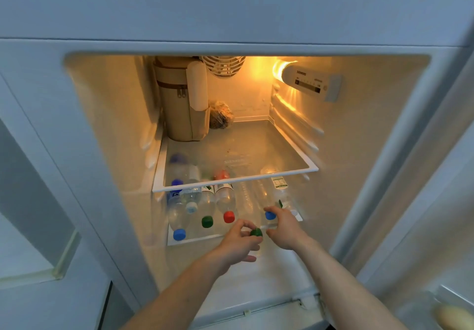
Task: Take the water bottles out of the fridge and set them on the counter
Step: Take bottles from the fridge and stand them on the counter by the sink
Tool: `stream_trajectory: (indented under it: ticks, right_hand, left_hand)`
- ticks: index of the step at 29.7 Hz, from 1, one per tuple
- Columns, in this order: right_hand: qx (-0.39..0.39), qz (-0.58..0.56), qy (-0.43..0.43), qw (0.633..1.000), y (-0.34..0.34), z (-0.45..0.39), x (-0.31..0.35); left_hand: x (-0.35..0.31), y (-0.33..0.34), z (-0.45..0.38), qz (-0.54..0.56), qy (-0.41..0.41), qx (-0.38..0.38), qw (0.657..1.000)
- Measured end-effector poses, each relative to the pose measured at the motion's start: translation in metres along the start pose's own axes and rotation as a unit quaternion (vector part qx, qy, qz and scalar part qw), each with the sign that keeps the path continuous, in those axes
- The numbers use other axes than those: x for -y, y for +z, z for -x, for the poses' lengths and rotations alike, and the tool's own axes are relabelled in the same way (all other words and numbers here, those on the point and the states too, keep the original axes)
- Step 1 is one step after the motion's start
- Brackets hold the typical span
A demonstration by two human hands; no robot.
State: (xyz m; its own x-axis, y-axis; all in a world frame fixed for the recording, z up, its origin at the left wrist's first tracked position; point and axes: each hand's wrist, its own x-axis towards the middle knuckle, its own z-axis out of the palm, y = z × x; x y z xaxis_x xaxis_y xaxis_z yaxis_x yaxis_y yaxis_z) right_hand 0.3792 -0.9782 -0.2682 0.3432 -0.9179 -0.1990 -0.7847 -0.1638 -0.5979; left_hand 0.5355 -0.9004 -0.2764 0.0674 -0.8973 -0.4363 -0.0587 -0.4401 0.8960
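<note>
Both hands are reaching onto the lower shelf (195,240): left hand (239,242) is pinching a green-capped bottle (256,232), right hand (284,227) is curling round a blue-capped bottle (269,215). Pulling by the caps is risking slips, nudging neighbouring bottles off

Clear plastic water bottles (205,204) lie on their sides in a row on the lower glass shelf (184,240) of the open fridge (102,124), caps facing outward. From the left the caps run blue (179,234), pale (191,207), green (207,221), red (228,216), then a dark green cap (256,232) and another blue cap (270,215) farther right.
</note>
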Motion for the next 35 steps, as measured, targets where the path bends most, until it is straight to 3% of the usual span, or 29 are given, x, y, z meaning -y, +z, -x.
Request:
stream_trajectory:
  ticks: [4, 14, 18, 23, 28, 35]
  right_hand:
    - [0.015, 0.006, 0.008, 1.000, 0.004, -0.003, 0.000]
    - [0.022, 0.054, 0.007, 0.998, 0.006, 0.010, -0.002]
    - [-0.052, 0.058, -0.009, 0.997, 0.012, 0.023, -0.002]
    - [-0.186, 0.008, -0.030, 0.982, 0.001, 0.043, 0.007]
    - [-0.245, -0.044, -0.049, 0.967, -0.016, 0.067, 0.020]
    - [-0.307, -0.077, -0.086, 0.945, -0.035, 0.095, 0.037]
  left_hand:
    - [0.002, -0.002, 0.001, -0.031, 0.010, 0.043, 0.999]
    - [0.011, -0.001, 0.025, -0.129, 0.042, 0.047, 0.990]
    - [0.018, 0.001, 0.037, -0.175, 0.083, 0.031, 0.981]
    - [0.034, -0.003, 0.053, -0.212, 0.156, -0.046, 0.964]
    - [0.030, -0.018, 0.075, -0.233, 0.231, -0.162, 0.931]
    - [0.000, -0.038, 0.102, -0.260, 0.322, -0.224, 0.882]
